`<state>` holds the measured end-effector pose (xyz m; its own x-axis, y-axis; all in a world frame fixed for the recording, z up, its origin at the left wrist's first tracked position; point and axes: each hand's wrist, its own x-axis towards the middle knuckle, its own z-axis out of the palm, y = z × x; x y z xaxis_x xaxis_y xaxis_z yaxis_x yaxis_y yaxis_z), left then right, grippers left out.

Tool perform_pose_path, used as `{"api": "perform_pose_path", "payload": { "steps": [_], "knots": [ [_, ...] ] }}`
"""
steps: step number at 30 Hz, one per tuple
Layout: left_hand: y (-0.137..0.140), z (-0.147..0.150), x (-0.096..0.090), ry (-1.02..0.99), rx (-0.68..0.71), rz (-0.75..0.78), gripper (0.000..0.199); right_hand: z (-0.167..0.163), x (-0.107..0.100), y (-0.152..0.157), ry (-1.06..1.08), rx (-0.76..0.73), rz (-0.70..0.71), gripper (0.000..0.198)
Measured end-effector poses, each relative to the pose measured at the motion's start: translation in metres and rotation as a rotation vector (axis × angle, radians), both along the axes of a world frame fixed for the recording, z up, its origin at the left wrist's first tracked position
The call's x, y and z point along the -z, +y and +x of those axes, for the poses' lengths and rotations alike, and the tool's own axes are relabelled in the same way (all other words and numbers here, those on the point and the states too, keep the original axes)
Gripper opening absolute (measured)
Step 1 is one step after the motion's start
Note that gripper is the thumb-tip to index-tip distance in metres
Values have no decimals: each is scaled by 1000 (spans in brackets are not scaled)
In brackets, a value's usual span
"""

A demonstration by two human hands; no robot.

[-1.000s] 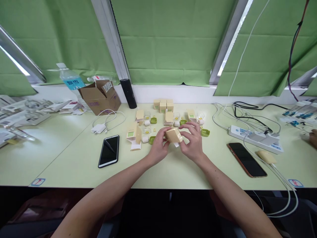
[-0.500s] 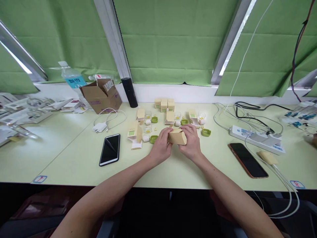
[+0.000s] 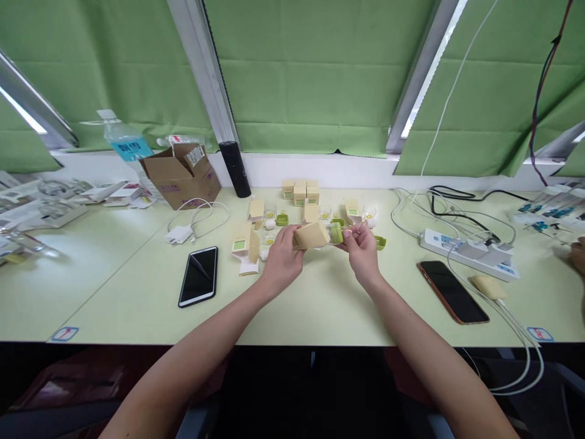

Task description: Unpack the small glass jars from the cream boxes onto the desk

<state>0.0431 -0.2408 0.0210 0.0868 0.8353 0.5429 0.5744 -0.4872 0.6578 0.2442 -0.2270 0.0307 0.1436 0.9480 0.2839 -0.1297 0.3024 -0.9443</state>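
My left hand (image 3: pixel 284 259) is wrapped around a small tan cardboard box (image 3: pixel 311 235), tilted with its open end to the right. A clear container with a green lid (image 3: pixel 337 233) sticks partly out of that end. At the lid, the fingers of my right hand (image 3: pixel 364 251) are pinched together. Behind my hands lie opened boxes (image 3: pixel 311 212), clear cups (image 3: pixel 325 211), white rolls (image 3: pixel 270 225) and green lids (image 3: pixel 282 219). Another green lid (image 3: pixel 380 242) sits just beyond my right hand. Further back, small closed boxes (image 3: pixel 300 194) stand grouped together.
Phones lie on the left (image 3: pixel 198 277) and right (image 3: pixel 452 292) of the table. A power strip (image 3: pixel 439 242) with cables is at the right. An open brown carton (image 3: pixel 176 180), a black cylinder (image 3: pixel 234 169) and a charger (image 3: pixel 179 234) stand left. Another person's hand (image 3: pixel 578 255) shows at the right edge.
The box has turned and shifted slightly left in my left hand. My right hand has moved from the box to the green-lidded container, which now projects from the open end.
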Motion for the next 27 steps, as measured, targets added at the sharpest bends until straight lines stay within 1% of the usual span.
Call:
{"api": "perform_pose_path", "payload": {
  "steps": [3,5,7,9,11,13,15,17,19,21,22,24,25,27],
  "knots": [
    [5,-6,-3,-43,-40,-28,52,8,3,10,-1,18,-48,46],
    [8,-10,-5,-92,-72,-45,53,12,4,13,-111,25,-40,41],
    [10,-12,-7,-161,-93,-79,54,16,3,13,-363,48,-11,29],
    [12,-12,-8,-228,-89,-144,55,18,1,10,-685,74,6,14],
    [12,-12,-7,-287,-58,-208,57,18,-1,7,-942,75,-10,7],
    [12,-9,-5,-354,-4,-252,59,17,-1,5,-1079,60,-32,9],
    [12,-6,-3,-443,68,-281,63,15,-1,4,-1134,53,-39,9],
    [11,-2,-3,-539,162,-308,65,14,-2,2,-1122,69,-31,6],
    [10,0,-4,-602,260,-342,67,15,-6,1,-1023,118,17,9],
    [8,3,-6,-617,333,-381,67,16,-11,-2,-823,124,120,17],
    [6,4,-6,-613,352,-392,68,16,-14,-3,-698,89,173,21],
    [3,7,-6,-587,344,-368,68,14,-16,-4,-452,-38,230,32],
    [1,9,-6,-560,312,-329,66,11,-16,-6,-353,-103,225,40],
    [-3,11,-6,-463,188,-204,60,2,-13,-8,-211,-205,170,57]
  ]
}}
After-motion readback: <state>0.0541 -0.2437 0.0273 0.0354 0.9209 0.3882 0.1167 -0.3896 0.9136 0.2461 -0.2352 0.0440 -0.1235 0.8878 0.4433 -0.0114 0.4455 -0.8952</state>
